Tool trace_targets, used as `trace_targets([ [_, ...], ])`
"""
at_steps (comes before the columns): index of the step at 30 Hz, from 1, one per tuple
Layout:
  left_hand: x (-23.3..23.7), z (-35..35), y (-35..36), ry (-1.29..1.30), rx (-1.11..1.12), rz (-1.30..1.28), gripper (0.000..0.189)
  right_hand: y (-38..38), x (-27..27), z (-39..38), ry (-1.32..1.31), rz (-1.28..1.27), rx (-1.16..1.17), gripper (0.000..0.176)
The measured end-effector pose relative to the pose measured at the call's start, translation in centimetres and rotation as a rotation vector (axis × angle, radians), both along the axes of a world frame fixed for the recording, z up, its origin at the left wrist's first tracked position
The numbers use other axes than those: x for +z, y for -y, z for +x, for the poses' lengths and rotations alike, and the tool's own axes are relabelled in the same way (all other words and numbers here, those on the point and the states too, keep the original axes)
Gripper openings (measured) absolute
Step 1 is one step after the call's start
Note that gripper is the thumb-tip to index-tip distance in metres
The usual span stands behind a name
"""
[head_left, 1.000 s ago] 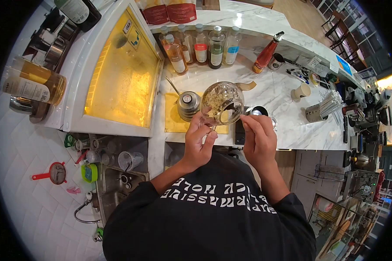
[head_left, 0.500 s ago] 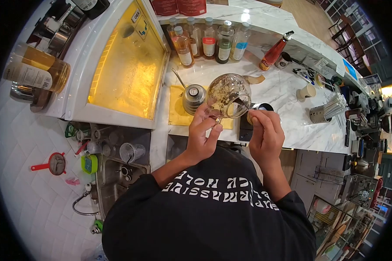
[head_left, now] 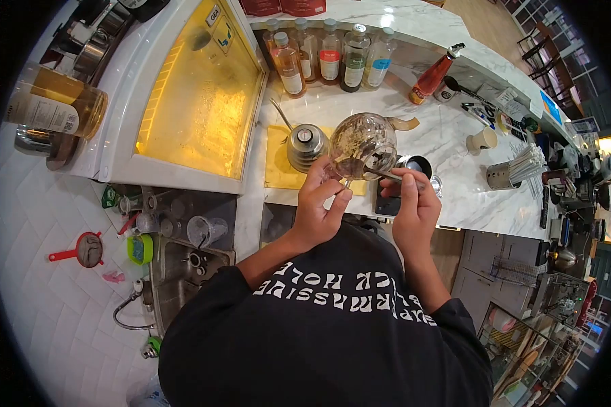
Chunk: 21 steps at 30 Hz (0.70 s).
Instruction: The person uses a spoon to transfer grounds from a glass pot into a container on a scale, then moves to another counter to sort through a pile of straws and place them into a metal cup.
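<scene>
My left hand point(head_left: 320, 207) grips a clear glass teapot point(head_left: 364, 136) by its handle, fingers closed. The pot is tilted, with its mouth facing me and its spout pointing right; brownish bits cling inside the glass. Between the fingertips of my right hand point(head_left: 415, 210) is a slim metal spoon point(head_left: 385, 174), its far end at the pot's mouth and its tip hard to make out. Just left of the pot, a steel gooseneck kettle point(head_left: 307, 144) stands on a yellow cloth point(head_left: 277, 169). Below and right of the pot are a metal cup point(head_left: 417, 163) and a black scale point(head_left: 387, 205).
Several syrup bottles point(head_left: 329, 57) line the back of the marble counter. A red bottle point(head_left: 433, 78), a paper cup point(head_left: 482, 140) and a straw holder point(head_left: 501, 175) stand to the right. At left are a yellow-lit glass-lidded machine point(head_left: 204, 102) and a sink point(head_left: 173, 292).
My right hand has turned, and the spoon now lies flatter, its handle showing to the right. The teapot has shifted slightly right in view, still in my left hand.
</scene>
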<state>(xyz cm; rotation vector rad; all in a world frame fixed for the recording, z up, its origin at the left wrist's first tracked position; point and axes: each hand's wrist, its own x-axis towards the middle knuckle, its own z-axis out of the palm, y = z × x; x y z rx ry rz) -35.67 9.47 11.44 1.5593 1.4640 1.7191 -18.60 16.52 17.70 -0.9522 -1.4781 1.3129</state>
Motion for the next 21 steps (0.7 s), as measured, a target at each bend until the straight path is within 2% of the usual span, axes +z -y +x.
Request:
trace_targets([
  [5, 0.2, 0.2, -0.2, 0.016, -0.023, -0.075, 0.016, -1.5, -1.2, 0.3, -0.293, -0.282, 0.047, 0.030],
  [12, 0.6, 1.2, -1.5, 0.083, 0.010, -0.087, 0.017, -3.1, -0.9, 1.6, -0.299, -0.280, -0.052, 0.031],
  [18, -0.7, 2.1, -2.3, 0.102, -0.003, -0.169, 0.019, -3.9, -1.2, 4.7, -0.341, -0.232, -0.140, 0.032],
  [21, -0.9, 2.3, -2.4, 0.163, -0.023, -0.263, 0.019, -4.4, -1.5, 7.1, -0.320, -0.207, -0.255, 0.032],
])
